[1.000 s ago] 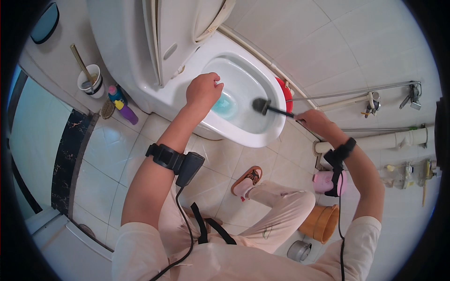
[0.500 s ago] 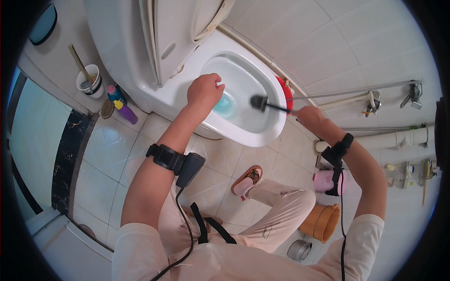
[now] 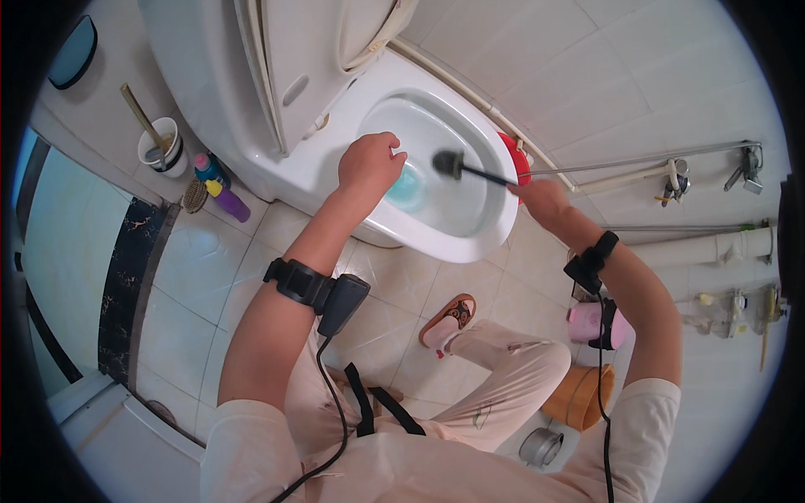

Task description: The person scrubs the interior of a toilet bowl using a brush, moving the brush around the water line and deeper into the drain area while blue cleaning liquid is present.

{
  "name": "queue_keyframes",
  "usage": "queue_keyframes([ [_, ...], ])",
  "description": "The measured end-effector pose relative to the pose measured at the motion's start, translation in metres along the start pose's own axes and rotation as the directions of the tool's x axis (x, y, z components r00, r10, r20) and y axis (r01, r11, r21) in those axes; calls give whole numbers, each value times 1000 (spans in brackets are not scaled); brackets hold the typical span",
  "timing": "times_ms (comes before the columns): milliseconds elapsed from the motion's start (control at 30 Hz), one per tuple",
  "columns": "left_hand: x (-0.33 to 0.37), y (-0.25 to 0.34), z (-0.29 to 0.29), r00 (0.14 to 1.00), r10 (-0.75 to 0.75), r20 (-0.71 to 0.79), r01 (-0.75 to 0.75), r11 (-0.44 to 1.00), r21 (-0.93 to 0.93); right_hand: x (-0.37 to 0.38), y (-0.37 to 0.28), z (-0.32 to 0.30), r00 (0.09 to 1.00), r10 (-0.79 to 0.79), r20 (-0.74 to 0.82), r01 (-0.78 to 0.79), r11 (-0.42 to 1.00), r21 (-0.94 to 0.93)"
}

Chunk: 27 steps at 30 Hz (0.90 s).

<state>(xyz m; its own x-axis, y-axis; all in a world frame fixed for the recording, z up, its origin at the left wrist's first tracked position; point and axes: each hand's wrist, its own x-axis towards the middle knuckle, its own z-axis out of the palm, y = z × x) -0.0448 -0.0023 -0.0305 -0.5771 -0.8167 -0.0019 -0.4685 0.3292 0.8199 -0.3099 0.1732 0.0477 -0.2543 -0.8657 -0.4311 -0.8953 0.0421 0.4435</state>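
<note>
Over the white toilet bowl (image 3: pixel 489 220), my right hand (image 3: pixel 541 201) is closed round the dark handle of a toilet brush (image 3: pixel 449 164). The brush's bristly head hangs inside the bowl, slightly blurred. Blue-green liquid (image 3: pixel 407 189) lies at the bottom. My left hand (image 3: pixel 369 165) is above the near-left rim, its fingers curled in and nothing showing between them. Its underside is hidden, so I cannot tell whether it touches the rim. The toilet lid (image 3: pixel 314 50) stands raised behind it.
Left of the toilet are a white brush holder (image 3: pixel 170 153), a purple bottle (image 3: pixel 231 203) and a round brush (image 3: pixel 194 197). A red item (image 3: pixel 515 159) sits behind the bowl. At right are pipes (image 3: pixel 713 246), a pink bucket (image 3: pixel 584 323), a wooden bucket (image 3: pixel 579 397) and a metal pot (image 3: pixel 541 448).
My right hand and the brush have moved left, with the brush head farther into the middle of the bowl. My left hand stays almost in the same place.
</note>
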Motion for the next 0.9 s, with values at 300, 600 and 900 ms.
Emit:
queue_keyframes([
  [300,-1,8,2,999,1,38,-1,1000,16,1,21,-14,952,-145,268,-13,859,512],
  [600,-1,4,3,998,-21,52,20,1000,19,-19,14,-11,906,-288,310,36,781,623],
  [900,-2,-2,5,1000,6,30,-7,999,32,-14,6,-42,998,-42,-54,34,989,-141],
])
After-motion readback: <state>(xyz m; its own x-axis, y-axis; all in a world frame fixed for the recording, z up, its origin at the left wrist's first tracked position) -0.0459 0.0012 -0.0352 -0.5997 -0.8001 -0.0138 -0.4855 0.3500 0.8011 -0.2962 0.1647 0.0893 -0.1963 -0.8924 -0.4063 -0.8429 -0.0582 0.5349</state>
